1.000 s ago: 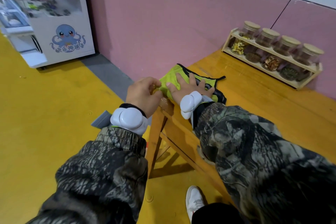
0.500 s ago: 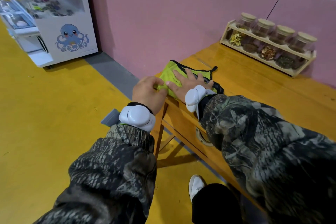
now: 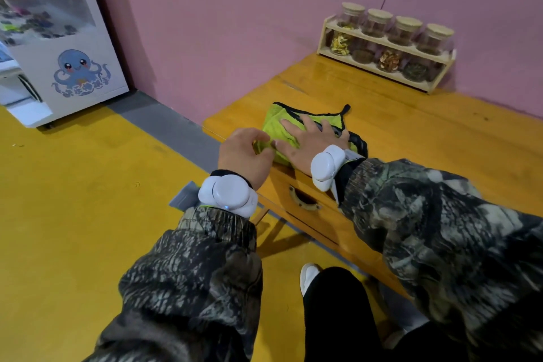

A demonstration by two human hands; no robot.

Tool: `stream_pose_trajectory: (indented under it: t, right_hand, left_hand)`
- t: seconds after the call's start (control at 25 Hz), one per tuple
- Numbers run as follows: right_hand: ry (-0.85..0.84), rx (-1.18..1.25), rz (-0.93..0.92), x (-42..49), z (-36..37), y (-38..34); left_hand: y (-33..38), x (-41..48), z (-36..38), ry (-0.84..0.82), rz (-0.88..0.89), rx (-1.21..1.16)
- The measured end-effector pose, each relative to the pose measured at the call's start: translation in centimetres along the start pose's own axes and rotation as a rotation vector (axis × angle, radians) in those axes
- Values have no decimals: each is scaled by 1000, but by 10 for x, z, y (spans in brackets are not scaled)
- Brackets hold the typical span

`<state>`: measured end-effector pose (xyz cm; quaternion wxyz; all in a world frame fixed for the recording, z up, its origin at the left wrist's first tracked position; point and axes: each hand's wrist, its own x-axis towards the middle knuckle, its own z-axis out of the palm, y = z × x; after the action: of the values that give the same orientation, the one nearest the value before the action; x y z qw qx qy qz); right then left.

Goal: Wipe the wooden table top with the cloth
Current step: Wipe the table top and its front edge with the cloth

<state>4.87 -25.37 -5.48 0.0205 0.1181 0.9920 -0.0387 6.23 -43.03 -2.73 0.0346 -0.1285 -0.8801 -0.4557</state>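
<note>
Near the table's front left corner, at about ten o'clock on the wooden table top [image 3: 411,132], lies the green cloth [image 3: 276,126] with its dark edging. Flat on it rests the right hand [image 3: 308,144], fingers [image 3: 289,125] spread and pointing toward eleven o'clock, the cloth showing beyond their tips and under the palm. At nine o'clock from it, the left hand [image 3: 244,153] pinches the cloth's near left edge between curled fingertips. Far back at one o'clock, against the pink wall, a wooden rack [image 3: 385,63] holds four jars.
</note>
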Motion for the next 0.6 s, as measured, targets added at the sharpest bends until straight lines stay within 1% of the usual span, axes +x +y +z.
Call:
stream_pose_trajectory:
  t: [0.16,0.36,0.48,0.6]
  right_hand:
    - [20,-7,-5,-33,-1,27]
    - [-11,-57,15,-67,-9,53]
    - [-39,-62,21,-87,-15,72]
    - [-62,-42,69,-110,-18,93]
  left_hand:
    - [15,-15,13,-30,52,11]
    - [41,-33,31,-99,138,-5]
    - [59,-41,42,-133,137,-16]
    - [77,-53,59,-194,141,-11]
